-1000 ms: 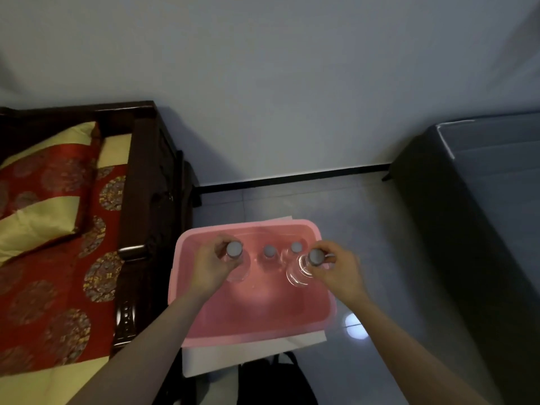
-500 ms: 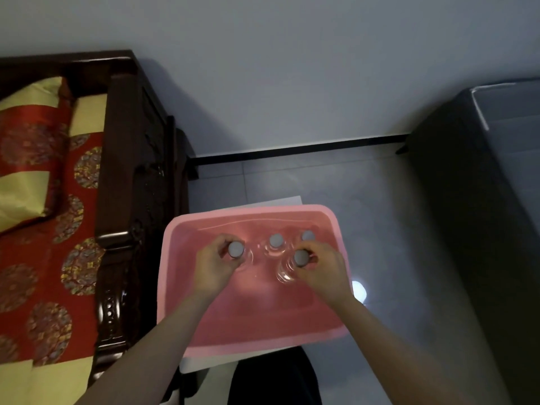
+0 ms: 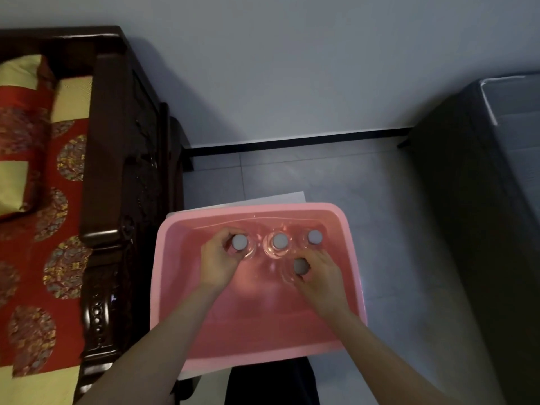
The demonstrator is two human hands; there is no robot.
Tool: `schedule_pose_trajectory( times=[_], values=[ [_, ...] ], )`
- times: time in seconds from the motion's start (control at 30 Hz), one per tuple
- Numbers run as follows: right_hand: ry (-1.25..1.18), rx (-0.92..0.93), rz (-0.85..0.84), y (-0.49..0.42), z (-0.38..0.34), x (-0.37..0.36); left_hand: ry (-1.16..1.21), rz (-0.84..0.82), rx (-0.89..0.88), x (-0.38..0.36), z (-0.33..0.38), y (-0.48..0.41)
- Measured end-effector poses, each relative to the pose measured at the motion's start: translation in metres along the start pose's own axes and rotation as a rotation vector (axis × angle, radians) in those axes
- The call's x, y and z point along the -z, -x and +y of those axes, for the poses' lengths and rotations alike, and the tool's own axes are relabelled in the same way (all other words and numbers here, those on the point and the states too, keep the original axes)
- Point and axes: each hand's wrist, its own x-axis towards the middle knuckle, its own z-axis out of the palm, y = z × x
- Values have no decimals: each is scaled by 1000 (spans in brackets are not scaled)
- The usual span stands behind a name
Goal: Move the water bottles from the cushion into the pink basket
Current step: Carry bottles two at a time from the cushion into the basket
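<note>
The pink basket [image 3: 350,258] sits on the floor below me, on a white sheet. Several clear water bottles with grey caps stand upright inside it. My left hand [image 3: 217,263] grips the far-left bottle [image 3: 240,242] around its neck. My right hand [image 3: 320,276] grips the nearer bottle [image 3: 301,266] in front of the row. Two more bottles stand free at the back, a middle bottle [image 3: 280,241] and a right bottle [image 3: 315,237]. The red and gold cushion [image 3: 43,229] lies to the left with no bottles showing on it.
A dark carved wooden sofa arm [image 3: 108,229] stands between the cushion and the basket. A dark grey box-like piece of furniture [image 3: 482,214] fills the right side. Grey tiled floor [image 3: 385,200] and a wall with a black skirting lie beyond.
Both hands have lowered their bottles deeper into the basket. The right bottle moved left and nearer, in front of the back row. My view shifted, so the basket looks larger.
</note>
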Motion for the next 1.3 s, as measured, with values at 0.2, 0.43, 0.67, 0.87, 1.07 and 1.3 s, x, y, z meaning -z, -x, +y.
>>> schedule_pose_trajectory(
  times=[0.2, 0.43, 0.67, 0.87, 1.07, 1.3],
  values=[
    [56, -22, -18, 7, 10, -4, 21, -39, 5, -13, -4, -11],
    [116, -35, 30, 16, 19, -1, 44, -64, 8, -14, -10, -16],
    [164, -84, 41, 11, 20, -2, 10, -95, -27, -14, -18, -16],
    [171, -95, 29, 10, 20, -3, -33, -134, -83, -16, -24, -14],
    [180, -105, 12, 10, 21, -3, -64, -129, -129, -13, -27, -10],
    [165, -148, -10, 7, 19, -1, -156, -137, -148, -7, -26, -12]
  ],
)
